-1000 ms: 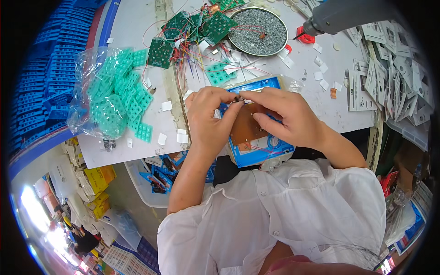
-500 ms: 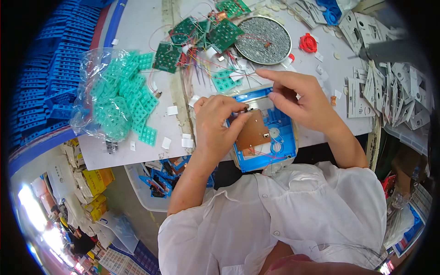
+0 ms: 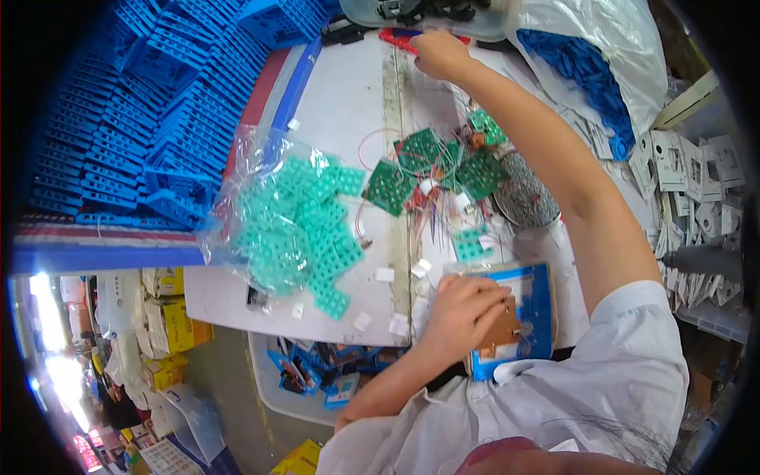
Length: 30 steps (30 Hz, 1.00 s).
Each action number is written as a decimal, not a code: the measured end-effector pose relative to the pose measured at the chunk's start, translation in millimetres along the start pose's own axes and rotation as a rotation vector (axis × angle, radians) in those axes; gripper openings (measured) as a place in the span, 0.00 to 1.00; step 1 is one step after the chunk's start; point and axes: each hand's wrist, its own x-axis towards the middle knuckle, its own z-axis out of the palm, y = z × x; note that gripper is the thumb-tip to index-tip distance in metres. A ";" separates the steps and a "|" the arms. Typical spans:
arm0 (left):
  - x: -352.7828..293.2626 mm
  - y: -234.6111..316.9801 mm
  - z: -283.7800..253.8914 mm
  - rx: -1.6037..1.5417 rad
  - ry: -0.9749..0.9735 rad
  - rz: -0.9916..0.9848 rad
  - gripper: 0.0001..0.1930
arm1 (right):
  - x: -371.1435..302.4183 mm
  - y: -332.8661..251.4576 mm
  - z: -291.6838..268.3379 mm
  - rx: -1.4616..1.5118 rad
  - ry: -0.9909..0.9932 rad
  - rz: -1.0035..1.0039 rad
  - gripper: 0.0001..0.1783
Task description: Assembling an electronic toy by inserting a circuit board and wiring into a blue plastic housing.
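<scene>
My left hand point(image 3: 467, 313) is over the upper left of a brown circuit board point(image 3: 499, 329), its thumb and fingers pinched together. Whatever they hold is hidden under the fingertips. The board lies in an open blue plastic housing point(image 3: 541, 309) at the table's near edge, close against my white shirt. My right arm is stretched across to the far side of the table. There my right hand point(image 3: 442, 55) bends down at a flat red object point(image 3: 398, 39) with something dark blue on it. Its fingertips are hidden, so its grip cannot be told.
Green circuit boards point(image 3: 390, 188) with thin wires lie mid-table, beside a round dish of small metal pieces point(image 3: 526, 194). A clear bag of teal keypads point(image 3: 293, 226) is at left, near stacked blue casings point(image 3: 119, 119). A bag of blue parts point(image 3: 578, 71) stands far right.
My right hand has left the blue housing and reached to the table's far side. My left hand has stayed at the circuit board. The head view has shifted, showing more of the far table.
</scene>
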 end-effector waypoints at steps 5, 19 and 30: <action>0.3 2.1 -7.9 0.048 0.088 0.111 0.10 | 74.3 42.7 39.7 -0.352 0.415 -0.085 0.38; -5.8 -9.2 -10.6 -0.090 0.028 0.082 0.09 | 13.7 -11.5 -28.7 0.431 0.301 0.133 0.21; -24.3 -10.4 7.2 -0.216 0.193 -0.048 0.05 | -292.6 -43.0 -170.8 1.128 -0.415 -0.005 0.39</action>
